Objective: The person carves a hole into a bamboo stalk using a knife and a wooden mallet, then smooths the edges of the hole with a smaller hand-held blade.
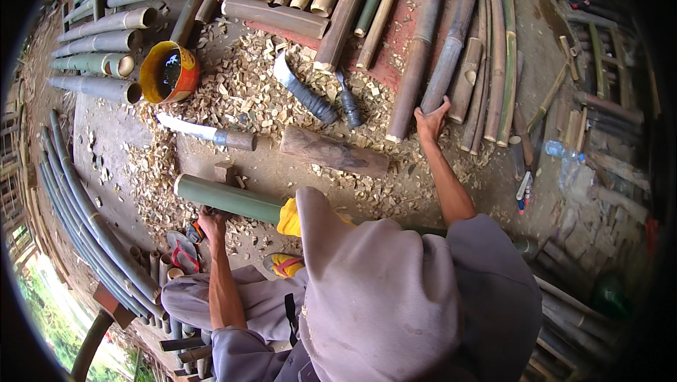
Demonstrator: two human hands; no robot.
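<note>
My right hand [431, 122] reaches out to the far right, its thumb and fingers around the near end of a greyish bamboo pole [455, 47]. A thick green bamboo pole [229, 197] lies across in front of me, its right part hidden behind my hooded top. Below its left end, my left hand [211, 222] is closed; what is in it, if anything, is hidden. A small orange and black object [195, 232] sits beside that hand. Beyond the green pole lie a long knife [204, 132], a curved blade with a wrapped handle [305, 91] and a smaller dark-handled tool [348, 102].
Wood chips [236, 71] cover the ground around a short log [335, 152]. A yellow and red bucket [185, 71] of dark liquid stands at the left. Cut bamboo lies in rows on both sides and ahead. Sandals [182, 251] and a plastic bottle [557, 149] lie nearby.
</note>
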